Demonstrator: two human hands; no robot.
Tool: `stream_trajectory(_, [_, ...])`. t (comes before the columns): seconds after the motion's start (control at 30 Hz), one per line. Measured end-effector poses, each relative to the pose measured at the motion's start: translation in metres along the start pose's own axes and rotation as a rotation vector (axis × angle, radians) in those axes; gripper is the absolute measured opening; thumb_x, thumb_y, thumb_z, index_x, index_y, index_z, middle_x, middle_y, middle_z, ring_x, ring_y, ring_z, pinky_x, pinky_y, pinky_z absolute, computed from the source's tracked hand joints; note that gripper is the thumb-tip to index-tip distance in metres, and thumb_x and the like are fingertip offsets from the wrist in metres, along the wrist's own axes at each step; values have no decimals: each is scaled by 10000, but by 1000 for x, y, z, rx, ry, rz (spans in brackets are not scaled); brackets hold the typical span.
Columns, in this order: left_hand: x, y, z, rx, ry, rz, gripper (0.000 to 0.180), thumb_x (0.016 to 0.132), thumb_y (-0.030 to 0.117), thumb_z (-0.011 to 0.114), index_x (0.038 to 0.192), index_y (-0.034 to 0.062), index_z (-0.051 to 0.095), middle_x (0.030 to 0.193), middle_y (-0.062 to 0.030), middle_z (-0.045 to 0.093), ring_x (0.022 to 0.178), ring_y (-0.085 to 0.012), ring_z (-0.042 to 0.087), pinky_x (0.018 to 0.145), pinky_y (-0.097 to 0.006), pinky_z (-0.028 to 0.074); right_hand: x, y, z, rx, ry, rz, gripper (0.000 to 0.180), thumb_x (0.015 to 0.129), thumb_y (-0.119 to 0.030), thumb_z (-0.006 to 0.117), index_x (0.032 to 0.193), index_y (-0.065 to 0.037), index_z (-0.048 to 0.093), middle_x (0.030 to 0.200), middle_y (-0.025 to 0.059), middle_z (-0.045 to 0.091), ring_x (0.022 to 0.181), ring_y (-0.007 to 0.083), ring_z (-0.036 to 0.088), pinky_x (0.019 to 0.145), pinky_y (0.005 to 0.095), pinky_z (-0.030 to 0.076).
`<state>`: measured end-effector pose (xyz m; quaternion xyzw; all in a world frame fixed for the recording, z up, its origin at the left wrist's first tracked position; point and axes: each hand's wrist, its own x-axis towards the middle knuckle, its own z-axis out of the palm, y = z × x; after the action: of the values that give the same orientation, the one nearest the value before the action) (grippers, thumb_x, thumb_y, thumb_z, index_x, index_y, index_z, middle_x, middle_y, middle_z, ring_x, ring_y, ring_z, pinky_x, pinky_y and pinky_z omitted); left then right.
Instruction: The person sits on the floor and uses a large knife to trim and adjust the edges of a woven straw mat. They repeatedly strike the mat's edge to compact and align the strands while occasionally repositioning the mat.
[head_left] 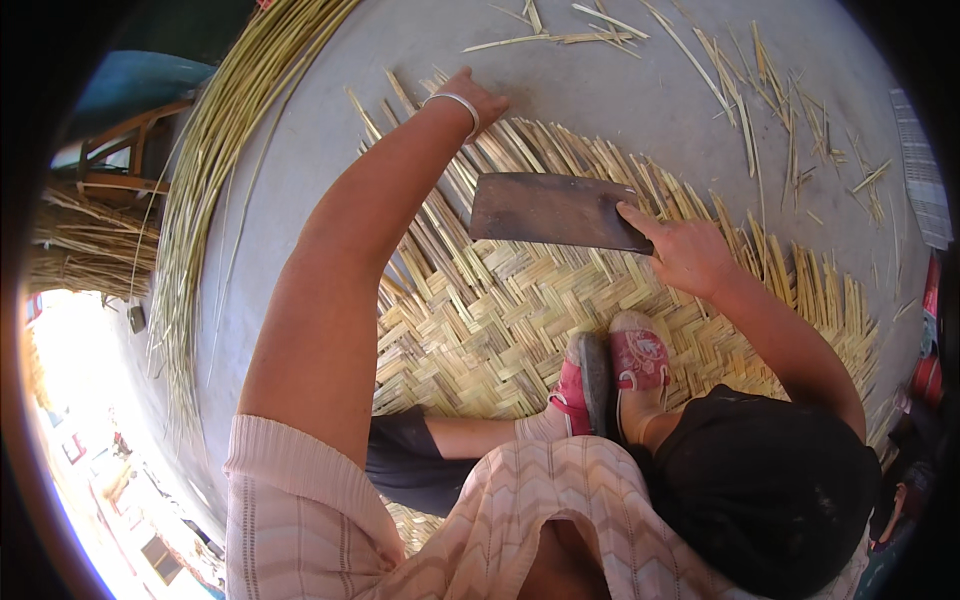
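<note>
A herringbone-woven mat [530,310] of split pale stalks lies on the floor, with loose strip ends fanning out from its far edge. My right hand [690,255] is closed on one end of a dark, broad-bladed cleaver [550,208], its index finger laid along the metal. The blade hangs level over the strip ends. Stretched out to the far edge of the mat, my left hand [486,106] is at the tips of the strips, its visible fingers apart. A pale bangle [458,101] circles that wrist. Part of the left hand's underside is hidden.
Long, thin greenish stalks [235,130] lie in a bundle at the left. Cut scraps [790,125] are scattered over the grey floor [620,95] beyond the mat. My feet, in red shoes [640,358], rest on the weave. A wooden frame [125,160] stands far left.
</note>
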<state>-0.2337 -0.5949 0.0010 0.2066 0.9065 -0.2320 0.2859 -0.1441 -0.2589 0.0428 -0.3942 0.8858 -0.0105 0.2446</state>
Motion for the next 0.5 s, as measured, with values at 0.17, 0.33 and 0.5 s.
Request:
stream_trajectory(0.17, [-5, -20, 3, 164, 57, 35, 175, 770, 61, 672, 886, 183, 720, 919, -34, 719, 1011, -198, 649, 976, -405, 381, 33, -2, -17, -54, 47, 13, 699, 830, -133, 578, 1481, -253, 354, 812, 146, 682, 737, 352, 661, 659, 478, 516])
stream_trajectory(0.33, [-15, -23, -12, 60, 21, -25, 159, 776, 61, 660, 887, 149, 732, 965, -68, 723, 921, -243, 686, 977, -398, 418, 60, -6, -24, -78, 50, 61, 703, 837, -101, 531, 1492, -264, 337, 849, 155, 694, 767, 353, 671, 683, 480, 523])
stream_trajectory(0.5, [-12, -16, 4, -214, -81, -118, 216, 819, 76, 613, 990, 108, 741, 1051, -118, 717, 988, -296, 684, 890, -410, 520, 75, -9, -17, -105, -21, 133, 729, 836, -72, 511, 1509, -265, 307, 915, 164, 702, 807, 346, 683, 718, 478, 528])
